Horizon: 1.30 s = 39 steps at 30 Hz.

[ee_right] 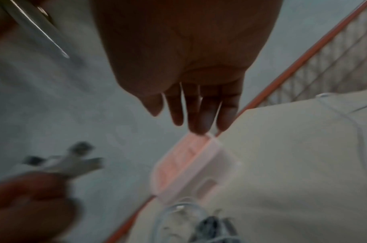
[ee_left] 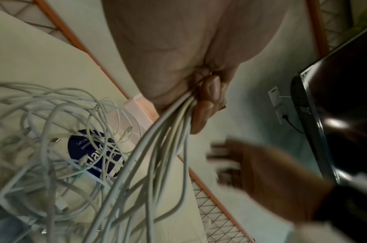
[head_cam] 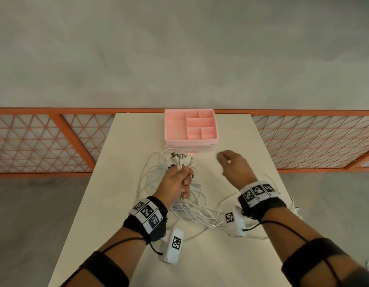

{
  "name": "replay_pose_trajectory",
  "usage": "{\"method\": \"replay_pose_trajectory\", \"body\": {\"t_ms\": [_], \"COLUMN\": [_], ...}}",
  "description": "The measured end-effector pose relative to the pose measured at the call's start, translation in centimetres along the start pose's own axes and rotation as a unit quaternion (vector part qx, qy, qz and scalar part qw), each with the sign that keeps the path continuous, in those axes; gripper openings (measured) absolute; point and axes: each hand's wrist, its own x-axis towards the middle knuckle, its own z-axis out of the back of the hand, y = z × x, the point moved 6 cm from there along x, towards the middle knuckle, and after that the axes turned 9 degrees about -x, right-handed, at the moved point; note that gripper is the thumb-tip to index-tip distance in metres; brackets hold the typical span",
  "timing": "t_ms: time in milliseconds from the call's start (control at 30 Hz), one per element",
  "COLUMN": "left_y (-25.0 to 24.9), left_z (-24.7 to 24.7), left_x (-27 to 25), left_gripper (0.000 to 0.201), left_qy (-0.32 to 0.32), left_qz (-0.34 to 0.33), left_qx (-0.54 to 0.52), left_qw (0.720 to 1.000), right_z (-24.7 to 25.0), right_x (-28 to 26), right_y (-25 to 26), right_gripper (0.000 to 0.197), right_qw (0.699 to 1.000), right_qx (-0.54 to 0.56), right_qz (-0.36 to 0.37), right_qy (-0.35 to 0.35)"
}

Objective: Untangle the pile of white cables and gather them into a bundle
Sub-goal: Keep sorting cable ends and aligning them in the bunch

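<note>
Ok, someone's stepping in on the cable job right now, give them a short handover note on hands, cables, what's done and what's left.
Left hand: grips several white cables just below their connector ends, plugs fanned upward.
Right hand: holds nothing, fingers relaxed, above the table to the right.
Done: plug ends gathered in one fist.
Left: the loops on the table are tangled; some strands trail to the right edge. Straighten them and bundle.
Pink organizer tray at the far edge: nothing visible in it.

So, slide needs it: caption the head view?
Left hand grips gathered white cables; right hand hovers empty.
</note>
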Motion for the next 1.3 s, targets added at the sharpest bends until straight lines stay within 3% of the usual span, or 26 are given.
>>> {"method": "replay_pose_trajectory", "body": {"t_ms": [67,167,367,500,600,733,933,1133,1300], "left_y": [0.0,-0.2,-0.6,-0.6,-0.5,-1.0,-1.5,-1.0,-0.3], "left_z": [-0.4,-1.0,0.4,0.8,0.4,-0.2,-1.3,-1.1,-0.8], "left_x": [-0.1,-0.3,-0.3,-0.1,0.1,-0.3,-0.5,-0.2,-0.1], "left_gripper": [0.026,0.021,0.033,0.034,0.036,0.035,0.028,0.021,0.012], "left_qy": [0.015,0.047,0.057,0.057,0.067,0.079,0.087,0.1,0.072], "left_qz": [-0.009,-0.014,-0.023,-0.038,-0.024,-0.021,-0.042,-0.038,-0.027], "left_qx": [0.03,0.067,0.105,0.144,0.115,0.152,0.184,0.182,0.107], "left_qw": [0.999,0.997,0.993,0.987,0.991,0.985,0.978,0.977,0.991], "right_z": [-1.1,-2.9,-4.1,-4.7,-4.8,-4.5,-3.7,-4.0,-4.5], "right_x": [-0.6,-1.4,-1.6,-2.0,-2.0,-2.2,-2.0,-1.8,-1.7], "right_y": [4.8,9.7,11.1,11.2,11.0,10.7,10.6,10.4,9.5], "right_gripper": [0.029,0.043,0.027,0.038,0.039,0.028,0.006,0.006,0.023], "right_qw": [0.991,0.981,0.977,0.974,0.976,0.976,0.98,0.981,0.976], "right_qx": [0.098,0.076,0.015,0.003,0.033,0.048,0.043,0.063,0.166], "right_qz": [0.066,0.14,0.182,0.211,0.184,0.165,0.186,0.176,0.123], "right_qy": [0.054,0.111,0.113,0.084,0.112,0.134,0.046,0.052,0.065]}}
